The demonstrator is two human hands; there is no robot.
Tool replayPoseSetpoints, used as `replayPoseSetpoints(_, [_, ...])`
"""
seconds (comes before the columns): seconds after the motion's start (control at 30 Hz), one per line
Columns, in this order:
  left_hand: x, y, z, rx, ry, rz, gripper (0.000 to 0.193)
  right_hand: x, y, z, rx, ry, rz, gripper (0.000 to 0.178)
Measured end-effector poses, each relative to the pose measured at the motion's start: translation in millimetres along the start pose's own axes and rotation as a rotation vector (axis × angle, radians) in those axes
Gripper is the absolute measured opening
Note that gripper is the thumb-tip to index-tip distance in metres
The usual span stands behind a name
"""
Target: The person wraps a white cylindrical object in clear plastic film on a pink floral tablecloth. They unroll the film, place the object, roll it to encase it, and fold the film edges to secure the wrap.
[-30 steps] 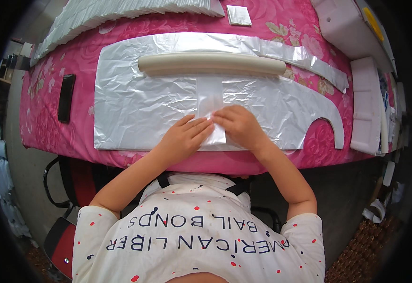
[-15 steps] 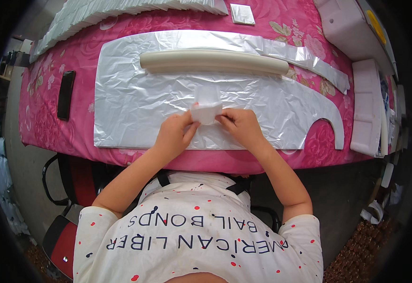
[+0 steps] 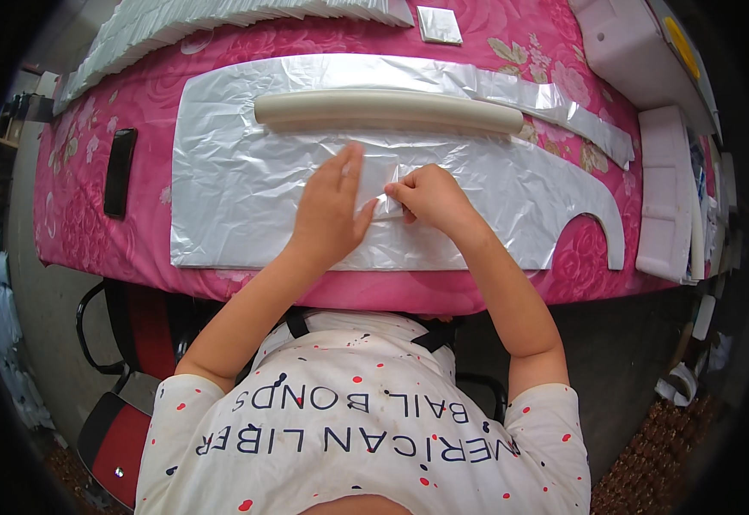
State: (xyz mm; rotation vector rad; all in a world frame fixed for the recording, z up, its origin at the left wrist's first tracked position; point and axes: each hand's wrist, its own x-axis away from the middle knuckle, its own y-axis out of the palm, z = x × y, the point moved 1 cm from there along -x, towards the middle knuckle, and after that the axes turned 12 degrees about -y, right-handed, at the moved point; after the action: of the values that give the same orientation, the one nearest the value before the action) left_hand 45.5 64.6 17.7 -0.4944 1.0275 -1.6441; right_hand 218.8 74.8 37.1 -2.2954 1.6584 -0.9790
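Observation:
A small folded piece of white plastic film [image 3: 380, 172] lies on a large sheet of shiny whitish plastic [image 3: 246, 197], which has a curved cut-out near its right end. My left hand [image 3: 330, 202] rests flat over the left side of the folded piece, fingers stretched out and thumb apart. From the right, my right hand [image 3: 428, 199] pinches the folded piece at its near right edge. Beyond both hands, a long cream-coloured roller or tube [image 3: 392, 112] lies across the sheet.
A dark phone [image 3: 120, 173] lies at left on the pink flowered cloth [image 3: 74, 206]. Stacked white folded packets [image 3: 246, 19] line the far left edge, and one flat silvery packet [image 3: 440, 25] sits beside them. White foam boxes [image 3: 662, 197] stand right; a red-and-black chair [image 3: 121, 438] is lower left.
The small film piece, held up between both hands before, now lies lower on the sheet. My left hand has let go of its edge and spread flat over it; my right hand still pinches it.

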Motion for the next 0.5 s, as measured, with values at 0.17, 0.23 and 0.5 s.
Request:
replayPoseSetpoints(0.17, [3,20,14,-0.107,0.065,-0.115,0.088,-1,3,6,0.02,-0.02,0.025,0.029])
replayPoseSetpoints(0.23, [4,31,10,-0.121,0.036,-0.151,0.093,1,4,4,0.058,-0.026,0.045,0.028])
replayPoseSetpoints(0.5, [6,29,7,-0.171,0.083,-0.161,0.1,38,5,9,0.502,-0.153,0.223,0.022])
